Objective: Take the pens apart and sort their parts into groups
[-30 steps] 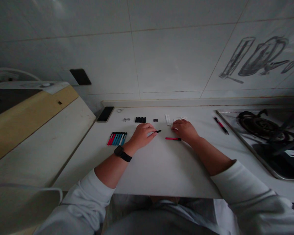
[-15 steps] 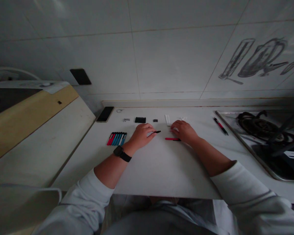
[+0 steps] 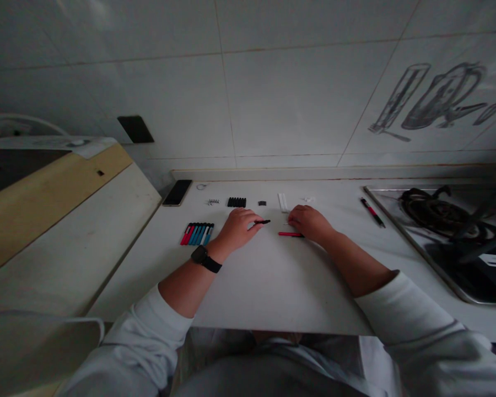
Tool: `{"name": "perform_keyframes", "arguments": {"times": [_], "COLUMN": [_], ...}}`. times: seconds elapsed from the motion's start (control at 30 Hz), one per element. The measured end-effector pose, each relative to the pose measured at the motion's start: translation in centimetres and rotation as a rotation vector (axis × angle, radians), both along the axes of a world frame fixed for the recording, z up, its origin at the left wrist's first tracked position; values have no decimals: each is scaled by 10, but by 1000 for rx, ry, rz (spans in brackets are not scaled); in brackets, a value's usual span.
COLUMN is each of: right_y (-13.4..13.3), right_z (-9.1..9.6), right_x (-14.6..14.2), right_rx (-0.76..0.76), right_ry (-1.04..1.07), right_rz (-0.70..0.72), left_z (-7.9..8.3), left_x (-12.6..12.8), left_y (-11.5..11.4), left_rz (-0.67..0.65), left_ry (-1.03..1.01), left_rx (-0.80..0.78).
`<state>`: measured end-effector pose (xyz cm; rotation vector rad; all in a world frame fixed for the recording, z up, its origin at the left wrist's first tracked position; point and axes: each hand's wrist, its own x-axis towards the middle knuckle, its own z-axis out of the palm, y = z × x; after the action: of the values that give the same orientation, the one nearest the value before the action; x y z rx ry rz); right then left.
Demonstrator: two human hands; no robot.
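Observation:
My left hand (image 3: 240, 227), with a black watch on its wrist, pinches a short black pen part (image 3: 263, 222) between thumb and fingers, its tip pointing right. My right hand (image 3: 311, 223) has its fingers closed low over the counter. Something pale and thin shows faintly at those fingertips, too small to name. Just below that hand lies a red pen barrel (image 3: 290, 234), its right end partly hidden by the hand. Thin white pen refills (image 3: 282, 202) lie beyond the right fingertips.
Several red, blue and white pen barrels (image 3: 197, 234) lie left of my left hand. Along the back are springs (image 3: 213, 202), black grips (image 3: 237, 202), small dark pieces (image 3: 262, 203) and clear bits (image 3: 308, 199). A phone (image 3: 177, 193), a red-black pen (image 3: 372, 213) and a gas stove (image 3: 438, 237) flank them.
My right fingers have drawn slightly closer together near the refills. My left hand stays in place with the black pen part.

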<state>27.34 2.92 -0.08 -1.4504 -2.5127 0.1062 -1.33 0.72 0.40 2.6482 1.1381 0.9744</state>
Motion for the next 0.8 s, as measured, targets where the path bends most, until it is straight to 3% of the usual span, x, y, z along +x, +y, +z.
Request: {"name": "perform_keyframes", "arguments": {"times": [0.17, 0.37, 0.57, 0.8], "right_y": [-4, -15, -22, -27], "right_z": [2, 11, 15, 13], "right_x": [-6, -16, -23, -28], "right_rx": [27, 48, 131, 141], "right_ry": [-71, 86, 305, 366], "right_rz": [12, -27, 103, 188], "left_z": [-1, -1, 0, 1], "left_x": [-1, -1, -1, -1], "left_y": [1, 1, 1, 0], "left_rz": [-3, 9, 17, 12], "left_ry": [-11, -24, -18, -10], "left_rx": [-3, -15, -29, -16]}}
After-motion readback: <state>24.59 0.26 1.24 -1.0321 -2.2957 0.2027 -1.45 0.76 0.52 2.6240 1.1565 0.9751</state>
